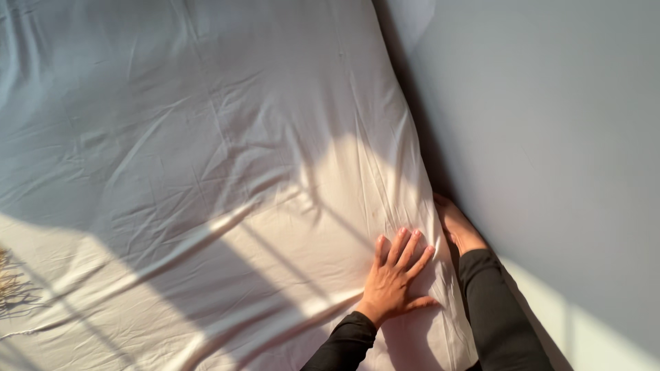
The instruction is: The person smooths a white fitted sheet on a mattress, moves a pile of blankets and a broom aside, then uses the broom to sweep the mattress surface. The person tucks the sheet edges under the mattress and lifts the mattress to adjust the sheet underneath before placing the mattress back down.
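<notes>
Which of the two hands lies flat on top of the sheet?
The left hand, fingers spread on the sheet. The right hand reaches down between the sheet's edge and the wall.

Pale sheet (206, 158): creased, spread flat over mattress, right edge running down along grey wall, sunlit patches.

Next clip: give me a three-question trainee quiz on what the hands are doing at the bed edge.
1. True or false: the left hand lies flat, fingers spread, on the sheet.
2. Where is the right hand? A) on top of the sheet B) down in the gap between the mattress edge and the wall C) raised in the air
3. Fill in: both arms wear ____ sleeves.

Key: 1 true; 2 B; 3 black (dark).
</notes>
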